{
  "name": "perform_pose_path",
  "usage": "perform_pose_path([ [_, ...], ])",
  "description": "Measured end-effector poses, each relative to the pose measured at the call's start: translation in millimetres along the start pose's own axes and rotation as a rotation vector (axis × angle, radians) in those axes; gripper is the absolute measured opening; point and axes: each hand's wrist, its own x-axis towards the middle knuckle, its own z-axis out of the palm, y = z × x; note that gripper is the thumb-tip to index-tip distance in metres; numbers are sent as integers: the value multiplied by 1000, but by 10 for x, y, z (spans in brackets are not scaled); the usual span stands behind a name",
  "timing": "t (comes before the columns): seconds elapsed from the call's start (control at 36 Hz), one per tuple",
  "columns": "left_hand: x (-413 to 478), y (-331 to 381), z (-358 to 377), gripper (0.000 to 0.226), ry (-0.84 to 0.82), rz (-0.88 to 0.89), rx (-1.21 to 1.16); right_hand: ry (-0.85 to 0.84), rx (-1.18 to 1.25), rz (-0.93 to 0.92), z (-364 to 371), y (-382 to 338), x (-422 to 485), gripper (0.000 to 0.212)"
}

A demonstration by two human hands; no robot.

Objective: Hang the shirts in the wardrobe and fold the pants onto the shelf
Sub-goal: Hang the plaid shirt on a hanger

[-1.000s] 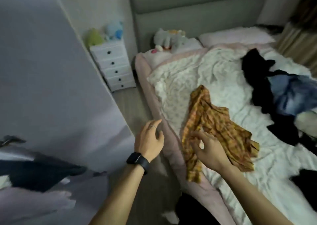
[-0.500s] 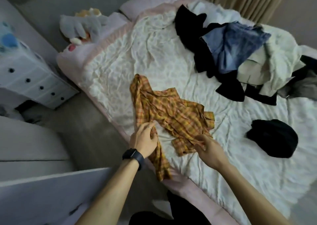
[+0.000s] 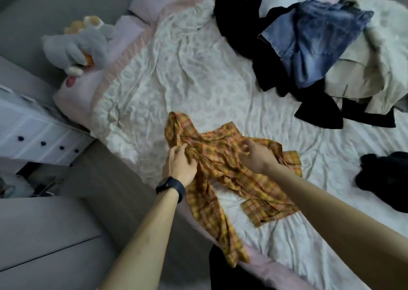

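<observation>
A thin woven shirt (image 3: 220,155) in yellow and orange checks is seen crumpled on the near edge of the bed, with one long part hanging down over the pink side of the mattress. The cloth is soft and full of folds, and a flat square hem is turned out on its right side. The shirt is gripped by the left hand (image 3: 180,167), whose fingers are curled into the cloth near the upper part, and a fold in the middle is pinched by the bent fingers of the right hand (image 3: 257,157). A black band watch (image 3: 171,187) is worn on the left wrist.

The white bed sheet (image 3: 198,79) is wrinkled and faintly patterned. In the far right corner one faded blue denim piece (image 3: 313,42) is laid over black garments (image 3: 240,24), beside one cream garment (image 3: 364,75) of heavier cloth. One separate black bundle (image 3: 384,179) is found at the right edge. One fluffy grey plush toy (image 3: 81,44) is placed by the pillow, and one white drawer chest (image 3: 33,135) with dark round knobs is seen at the left
</observation>
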Motion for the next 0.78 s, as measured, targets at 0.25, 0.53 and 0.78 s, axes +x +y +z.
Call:
perform_pose_path([
  [0.25, 1109, -140, -162, 69, -55, 245, 404, -132, -45, 45, 282, -640, 895, 69],
  [0.53, 1798, -217, -73, 48, -113, 552, 904, -229, 102, 43, 667, -984, 1330, 62],
  [0.78, 833, -135, -193, 26, -87, 354, 258, 99, 1319, 579, 807, -1090, 733, 27],
])
